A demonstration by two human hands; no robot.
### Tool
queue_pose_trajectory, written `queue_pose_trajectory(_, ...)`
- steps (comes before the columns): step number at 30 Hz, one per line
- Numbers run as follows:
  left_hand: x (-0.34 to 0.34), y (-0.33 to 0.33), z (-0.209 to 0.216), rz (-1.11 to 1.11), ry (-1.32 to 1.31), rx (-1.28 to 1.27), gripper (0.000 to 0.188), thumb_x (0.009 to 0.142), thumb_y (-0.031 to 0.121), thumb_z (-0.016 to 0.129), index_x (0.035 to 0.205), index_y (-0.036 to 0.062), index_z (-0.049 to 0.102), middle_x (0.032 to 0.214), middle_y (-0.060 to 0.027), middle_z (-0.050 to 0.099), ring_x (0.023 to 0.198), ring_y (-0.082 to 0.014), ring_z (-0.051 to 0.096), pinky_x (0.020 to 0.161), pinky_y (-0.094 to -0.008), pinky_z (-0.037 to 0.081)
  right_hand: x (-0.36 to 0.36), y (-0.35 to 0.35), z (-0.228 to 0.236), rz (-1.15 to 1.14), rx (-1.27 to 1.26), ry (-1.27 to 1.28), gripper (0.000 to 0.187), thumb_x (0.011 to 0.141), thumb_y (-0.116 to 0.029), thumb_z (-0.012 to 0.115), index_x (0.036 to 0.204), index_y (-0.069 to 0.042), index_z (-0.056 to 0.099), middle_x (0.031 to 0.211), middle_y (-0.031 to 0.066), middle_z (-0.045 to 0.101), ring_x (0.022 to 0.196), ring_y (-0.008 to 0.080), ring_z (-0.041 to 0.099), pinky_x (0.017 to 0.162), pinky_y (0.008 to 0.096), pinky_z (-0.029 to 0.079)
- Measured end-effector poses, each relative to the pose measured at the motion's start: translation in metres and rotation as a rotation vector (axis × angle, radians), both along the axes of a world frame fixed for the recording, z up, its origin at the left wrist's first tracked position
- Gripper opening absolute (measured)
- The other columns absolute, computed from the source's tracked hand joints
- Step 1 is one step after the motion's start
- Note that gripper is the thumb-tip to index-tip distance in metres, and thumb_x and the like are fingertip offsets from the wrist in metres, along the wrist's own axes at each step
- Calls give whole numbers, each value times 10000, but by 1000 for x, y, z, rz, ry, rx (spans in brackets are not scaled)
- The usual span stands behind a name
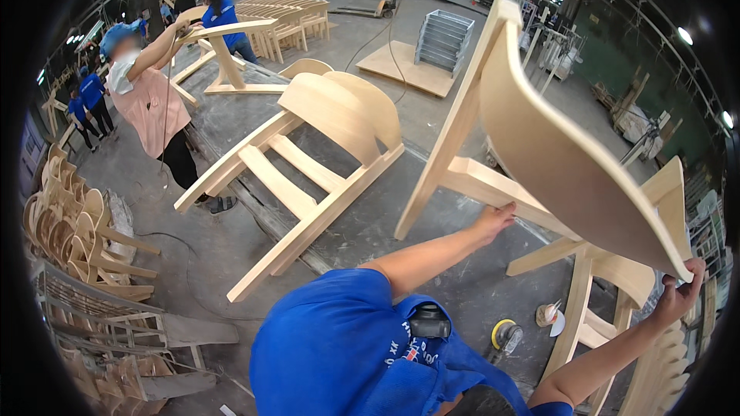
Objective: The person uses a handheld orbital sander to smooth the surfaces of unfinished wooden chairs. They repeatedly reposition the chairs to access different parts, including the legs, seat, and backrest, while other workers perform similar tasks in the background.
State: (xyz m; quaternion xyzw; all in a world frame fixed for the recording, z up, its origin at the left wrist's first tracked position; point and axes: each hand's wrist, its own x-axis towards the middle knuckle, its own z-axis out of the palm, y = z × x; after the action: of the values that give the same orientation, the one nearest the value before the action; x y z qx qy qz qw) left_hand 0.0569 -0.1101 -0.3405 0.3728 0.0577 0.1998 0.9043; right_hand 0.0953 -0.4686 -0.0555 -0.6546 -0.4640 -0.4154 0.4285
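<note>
A pale wooden chair frame [462,115] with a broad curved backrest [563,139] stands tilted up in front of me on the grey worktable [370,243]. My left hand [496,223] is closed on its cross rail [501,192]. At the lower right end of the backrest, my right hand [681,290] grips the edge, with the fingers curled over it. Beneath and behind that end, another wooden chair frame [578,308] is partly hidden. To the left, a further chair frame [301,162] rests on the table, its slats facing up.
A round sander [506,334] and a small container [548,314] sit near my body. At the far left a co-worker [150,100] handles a wooden frame [231,69]. Stacked chair parts [85,231] fill the left side. A metal rack [445,40] stands on a board beyond the table.
</note>
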Motion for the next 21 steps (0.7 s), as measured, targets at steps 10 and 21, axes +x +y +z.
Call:
queue_pose_trajectory(10,-94,64,154,646,-322,410,472,914,276,665,1243,-3,472,1103,-120,622,978,-174,606,874,-322,492,46,-15,-12,13,732,590,343,955,-270,606,1155,9,593,1100,97,647,994,202,612,892,336,474)
queue_pose_trajectory(21,-181,77,191,759,85,1032,389,847,194,730,1101,-44,556,1008,-128,657,922,-169,615,826,-297,480,4,107,-280,182,725,1180,544,919,-495,590,1136,3,561,1100,97,632,1000,189,585,860,348,475)
